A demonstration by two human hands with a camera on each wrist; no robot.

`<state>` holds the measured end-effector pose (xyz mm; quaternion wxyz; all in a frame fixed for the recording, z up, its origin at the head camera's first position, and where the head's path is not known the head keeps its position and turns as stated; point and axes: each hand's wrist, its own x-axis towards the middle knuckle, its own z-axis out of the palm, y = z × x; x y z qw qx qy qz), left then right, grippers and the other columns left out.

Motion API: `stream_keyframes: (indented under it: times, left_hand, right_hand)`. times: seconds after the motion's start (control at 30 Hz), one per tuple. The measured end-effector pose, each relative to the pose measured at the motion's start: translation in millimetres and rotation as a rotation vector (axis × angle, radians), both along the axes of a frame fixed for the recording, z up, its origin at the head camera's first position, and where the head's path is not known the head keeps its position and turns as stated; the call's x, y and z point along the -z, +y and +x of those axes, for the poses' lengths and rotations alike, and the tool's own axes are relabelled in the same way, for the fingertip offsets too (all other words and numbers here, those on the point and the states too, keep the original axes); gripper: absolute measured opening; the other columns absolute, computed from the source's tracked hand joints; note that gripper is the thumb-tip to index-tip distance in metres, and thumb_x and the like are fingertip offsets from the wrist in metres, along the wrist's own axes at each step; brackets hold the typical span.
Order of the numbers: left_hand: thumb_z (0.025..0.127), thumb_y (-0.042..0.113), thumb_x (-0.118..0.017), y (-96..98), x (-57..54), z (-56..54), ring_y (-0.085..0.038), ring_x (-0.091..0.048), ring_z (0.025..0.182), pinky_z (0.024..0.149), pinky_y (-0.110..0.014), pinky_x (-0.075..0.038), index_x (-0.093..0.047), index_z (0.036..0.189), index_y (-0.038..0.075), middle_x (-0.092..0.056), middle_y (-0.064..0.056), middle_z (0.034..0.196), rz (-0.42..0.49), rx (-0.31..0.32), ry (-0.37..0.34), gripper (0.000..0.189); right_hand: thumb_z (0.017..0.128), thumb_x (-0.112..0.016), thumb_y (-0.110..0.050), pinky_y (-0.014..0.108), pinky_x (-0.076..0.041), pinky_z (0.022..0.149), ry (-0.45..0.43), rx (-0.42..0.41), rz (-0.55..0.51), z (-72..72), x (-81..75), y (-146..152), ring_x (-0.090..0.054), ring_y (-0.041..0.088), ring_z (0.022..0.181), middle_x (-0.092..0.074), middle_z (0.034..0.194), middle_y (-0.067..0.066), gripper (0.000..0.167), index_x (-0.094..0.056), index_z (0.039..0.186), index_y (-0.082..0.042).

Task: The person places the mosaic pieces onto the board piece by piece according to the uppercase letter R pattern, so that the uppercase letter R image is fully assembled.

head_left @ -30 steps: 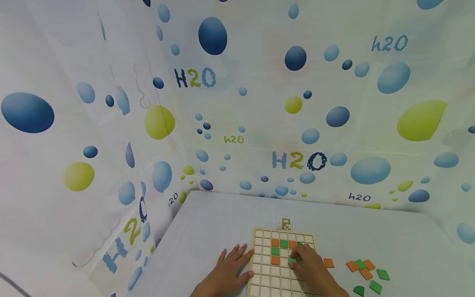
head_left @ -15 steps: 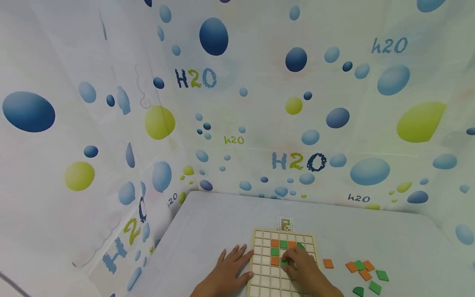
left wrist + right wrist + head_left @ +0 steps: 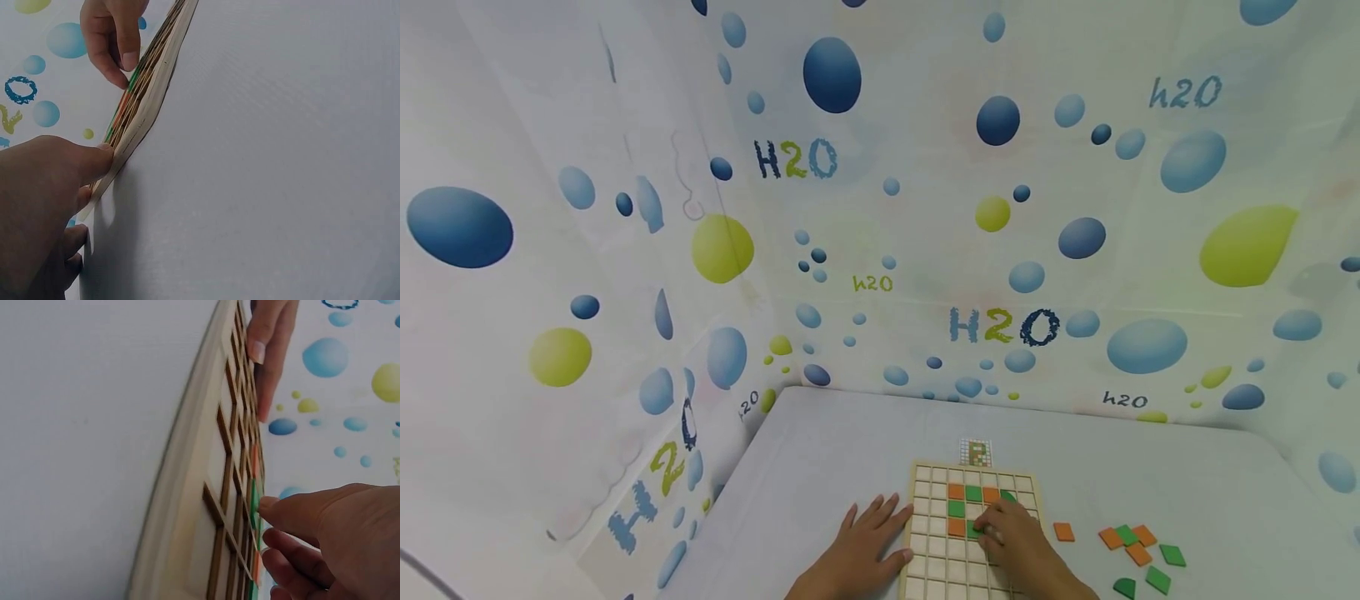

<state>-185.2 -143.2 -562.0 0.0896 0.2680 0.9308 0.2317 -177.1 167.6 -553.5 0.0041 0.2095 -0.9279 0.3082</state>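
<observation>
Green tile (image 3: 972, 527) pinched between narrowed fingertips, your right hand (image 3: 1018, 537) seems to be seating it in the board (image 3: 936, 568) beneath them, your left hand (image 3: 865, 546) spread at its edge, so next likely calls for a gentle press and clean release.

My bare left hand (image 3: 867, 548) has slim, tapering fingers and a sturdier thumb, with smooth skin across the back. My bare right hand (image 3: 1011, 535) is built alike, narrow at the fingertips and fuller toward the palm. Both hands run into uncovered wrists, and my bare right forearm (image 3: 1063, 582) shows as far as the lower edge of the head view. From the left wrist I see my right thumb's short, rounded nail (image 3: 129, 60); from the right wrist, my left thumb's short, blunt nail (image 3: 258, 352). Finer skin detail is too blurred to tell.
</observation>
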Motion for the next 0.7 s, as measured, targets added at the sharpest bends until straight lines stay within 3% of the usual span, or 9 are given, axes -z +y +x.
stream_keyframes:
  times: [0.13, 0.27, 0.4, 0.53, 0.7]
  left_hand:
    - [0.108, 0.061, -0.047, -2.0, 2.0, -1.4, -0.042, -0.030, 0.158, 0.115, -0.080, -0.020, -0.038, 0.165, 0.029, -0.035, -0.010, 0.171, 0.024, 0.016, -0.001, 0.067]
    - [0.107, 0.061, -0.047, -1.6, 1.0, -1.1, -0.041, -0.030, 0.158, 0.116, -0.079, -0.022, -0.039, 0.165, 0.029, -0.036, -0.009, 0.171, 0.018, 0.013, -0.001, 0.067]
    - [0.107, 0.061, -0.047, -1.5, 0.9, -1.0, -0.042, -0.030, 0.158, 0.116, -0.079, -0.022, -0.039, 0.165, 0.028, -0.036, -0.010, 0.171, 0.019, 0.014, 0.001, 0.067]
    - [0.107, 0.062, -0.046, -2.3, 2.2, -1.9, -0.041, -0.029, 0.158, 0.116, -0.079, -0.020, -0.039, 0.165, 0.028, -0.035, -0.009, 0.171, 0.019, 0.010, -0.010, 0.068]
    - [0.107, 0.061, -0.047, -1.9, 1.7, -2.5, -0.039, -0.028, 0.159, 0.118, -0.077, -0.019, -0.038, 0.166, 0.029, -0.033, -0.007, 0.172, 0.000, 0.010, -0.026, 0.067]
  right_hand:
    - [0.096, -0.077, -0.017, 0.036, -0.053, 0.076, -0.019, 0.029, -0.043, 2.0, -8.2, 13, -0.061, 0.021, 0.093, -0.063, 0.106, -0.003, 0.010, -0.074, 0.105, -0.014]
    - [0.096, -0.078, -0.012, 0.035, -0.057, 0.075, -0.112, 0.202, -0.102, 1.6, -15.6, 36, -0.064, 0.020, 0.090, -0.062, 0.105, 0.004, 0.016, -0.071, 0.110, -0.009]
    - [0.096, -0.077, -0.012, 0.040, -0.058, 0.075, -0.143, 0.368, -0.026, 2.1, -16.5, 61, -0.066, 0.021, 0.088, -0.062, 0.104, 0.012, 0.020, -0.068, 0.112, -0.004]
    - [0.097, -0.076, -0.019, 0.042, -0.053, 0.071, -0.154, 0.406, 0.073, 4.0, -11.9, 75, -0.058, 0.023, 0.083, -0.059, 0.099, 0.015, 0.025, -0.066, 0.109, 0.000]
    - [0.096, -0.076, -0.013, 0.040, -0.049, 0.071, -0.170, 0.394, 0.130, 4.3, -5.6, 78, -0.051, 0.023, 0.080, -0.055, 0.094, 0.012, 0.018, -0.064, 0.104, -0.002]
